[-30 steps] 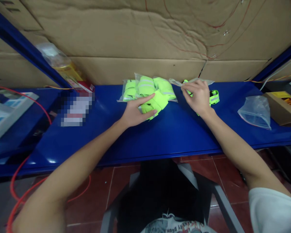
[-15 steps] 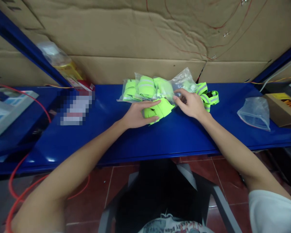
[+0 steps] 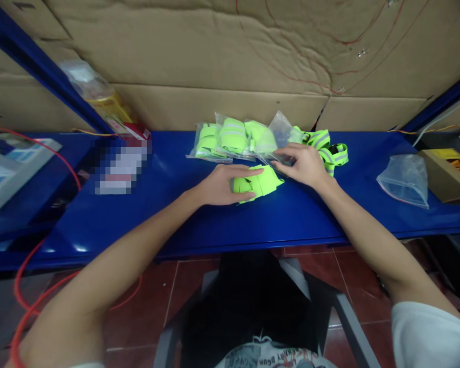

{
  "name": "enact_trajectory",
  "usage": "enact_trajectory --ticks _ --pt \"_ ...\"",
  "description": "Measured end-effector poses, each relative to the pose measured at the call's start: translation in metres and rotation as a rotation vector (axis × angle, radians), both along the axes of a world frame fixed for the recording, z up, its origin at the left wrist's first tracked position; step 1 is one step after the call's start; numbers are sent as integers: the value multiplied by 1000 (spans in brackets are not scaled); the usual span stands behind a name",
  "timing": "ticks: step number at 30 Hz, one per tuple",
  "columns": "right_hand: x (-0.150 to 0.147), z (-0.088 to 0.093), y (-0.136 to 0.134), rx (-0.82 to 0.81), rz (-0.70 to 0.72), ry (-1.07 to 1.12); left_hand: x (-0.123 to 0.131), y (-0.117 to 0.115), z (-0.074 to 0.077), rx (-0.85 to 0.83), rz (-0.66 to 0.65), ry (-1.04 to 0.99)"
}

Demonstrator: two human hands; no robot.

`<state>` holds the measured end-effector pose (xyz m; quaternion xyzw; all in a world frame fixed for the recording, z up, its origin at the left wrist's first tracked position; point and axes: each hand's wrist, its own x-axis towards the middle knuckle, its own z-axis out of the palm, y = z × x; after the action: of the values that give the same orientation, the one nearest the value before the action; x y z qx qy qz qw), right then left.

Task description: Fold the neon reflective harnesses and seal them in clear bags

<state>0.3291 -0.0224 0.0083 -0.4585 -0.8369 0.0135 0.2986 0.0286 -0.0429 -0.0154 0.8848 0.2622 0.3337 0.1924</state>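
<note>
My left hand [image 3: 224, 185] is closed round a folded bundle of neon-yellow reflective strap [image 3: 266, 183], thumb below and fingers above, just over the blue shelf. To its right, my right hand [image 3: 302, 164] pinches the edge of a clear plastic bag [image 3: 281, 130], with part of its fingertips hard to make out. Behind the hands, several bagged neon strap bundles [image 3: 233, 137] lie in a row against the cardboard. Loose neon straps with grey reflective stripes and black buckles [image 3: 331, 152] lie just behind and right of my right hand.
An empty clear zip bag [image 3: 403, 180] lies at the right beside an open cardboard box [image 3: 446, 176]. At the left stand a bottle of yellow liquid [image 3: 99, 99] and a white tray [image 3: 19, 171]. Cardboard [image 3: 199, 56] walls the back; red tubing [image 3: 21, 286] hangs at lower left.
My left hand has brought the strap bundle slightly right and towards me, away from the bagged row. The bag at my right hand has shifted a little left and lies lower.
</note>
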Motion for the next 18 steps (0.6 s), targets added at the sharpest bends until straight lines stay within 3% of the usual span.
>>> enact_trajectory --ticks 13,18 --pt "-10 -9 0 -69 123 198 3 -7 5 42 -56 -130" --pt "-10 -10 -1 -165 102 287 4 -4 -1 106 39 -133"
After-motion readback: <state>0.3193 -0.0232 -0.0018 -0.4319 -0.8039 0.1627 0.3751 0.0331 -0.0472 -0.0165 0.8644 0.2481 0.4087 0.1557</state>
